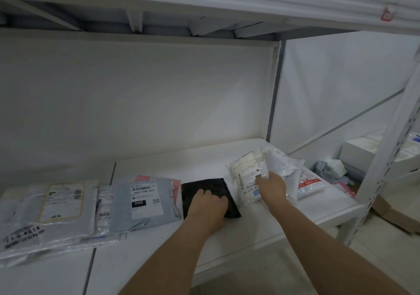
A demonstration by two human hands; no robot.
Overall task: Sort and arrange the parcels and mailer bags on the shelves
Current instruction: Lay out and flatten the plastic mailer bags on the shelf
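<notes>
**Both hands on parcels at the shelf**

Overlapping mailer bags at the left hide each other's labels. The left hand curls its fingers onto the black parcel. The right hand grips a clear bag, thumb on its label.

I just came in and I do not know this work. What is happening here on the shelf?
A person is sorting mailer bags on a white shelf. The left hand rests on a black bag lying flat, fingers curled over it. The right hand holds a clear bag with white contents, lifted off the shelf. To the left, a grey bag and other labelled bags lie in an overlapping row. More bags lie behind the right hand.
</notes>
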